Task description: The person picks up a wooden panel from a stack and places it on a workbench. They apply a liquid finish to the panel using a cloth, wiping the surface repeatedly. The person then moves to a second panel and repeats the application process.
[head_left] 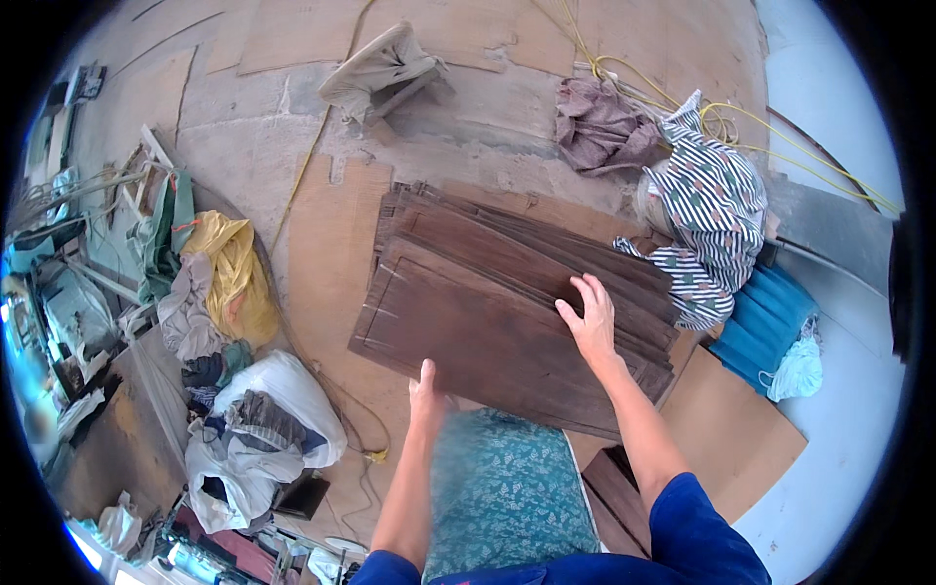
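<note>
A dark brown wooden panel (487, 336) with a recessed border lies tilted in front of me, on top of a fanned pile of similar panels (458, 229). My left hand (426, 400) grips its near edge, thumb up on the face and the other fingers hidden below. Across the panel, my right hand (592, 320) holds the far edge, its fingertips reaching over toward the panels behind. Beneath the near edge, a teal patterned cloth (512, 487) covers my lap. More dark wooden pieces (616, 502) lie beside it, under my right forearm.
Right of the pile are a striped cloth bundle (717, 210), a mauve cloth (604, 127), a blue cloth (765, 327) and a cardboard sheet (736, 429). White sacks (283, 400) and a yellow cloth (226, 268) sit left. A cloth-draped stool (385, 78) stands ahead; yellow cord (312, 161) crosses the floor.
</note>
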`<state>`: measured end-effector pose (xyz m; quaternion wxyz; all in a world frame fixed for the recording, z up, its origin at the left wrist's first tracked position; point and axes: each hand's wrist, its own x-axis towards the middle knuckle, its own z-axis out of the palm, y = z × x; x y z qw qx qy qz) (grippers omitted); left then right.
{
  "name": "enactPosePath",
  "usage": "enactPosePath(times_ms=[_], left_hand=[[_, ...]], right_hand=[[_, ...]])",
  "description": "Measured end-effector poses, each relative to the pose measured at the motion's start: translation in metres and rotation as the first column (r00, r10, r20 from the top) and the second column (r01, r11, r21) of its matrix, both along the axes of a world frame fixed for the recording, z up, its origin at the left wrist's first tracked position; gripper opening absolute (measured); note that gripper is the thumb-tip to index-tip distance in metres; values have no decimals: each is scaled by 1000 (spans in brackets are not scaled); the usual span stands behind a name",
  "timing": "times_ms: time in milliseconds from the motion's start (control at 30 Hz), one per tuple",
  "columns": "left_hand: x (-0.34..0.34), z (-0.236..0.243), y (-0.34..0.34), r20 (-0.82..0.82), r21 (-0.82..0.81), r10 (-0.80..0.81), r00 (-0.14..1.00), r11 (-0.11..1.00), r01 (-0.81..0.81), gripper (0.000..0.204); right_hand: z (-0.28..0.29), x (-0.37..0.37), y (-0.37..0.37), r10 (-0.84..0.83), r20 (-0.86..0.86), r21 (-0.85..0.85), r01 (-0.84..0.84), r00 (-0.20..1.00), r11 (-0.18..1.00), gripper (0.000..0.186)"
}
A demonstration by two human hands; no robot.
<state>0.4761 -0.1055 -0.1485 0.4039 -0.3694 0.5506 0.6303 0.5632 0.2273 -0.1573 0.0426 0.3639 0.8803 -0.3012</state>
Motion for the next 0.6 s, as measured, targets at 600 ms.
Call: enactPosePath(times_ms=[600], left_hand=[[37, -9, -27, 290, 265, 399, 870, 840, -474, 96]], right_hand=[[-5, -27, -52, 67, 65, -66, -63, 996, 996, 41]])
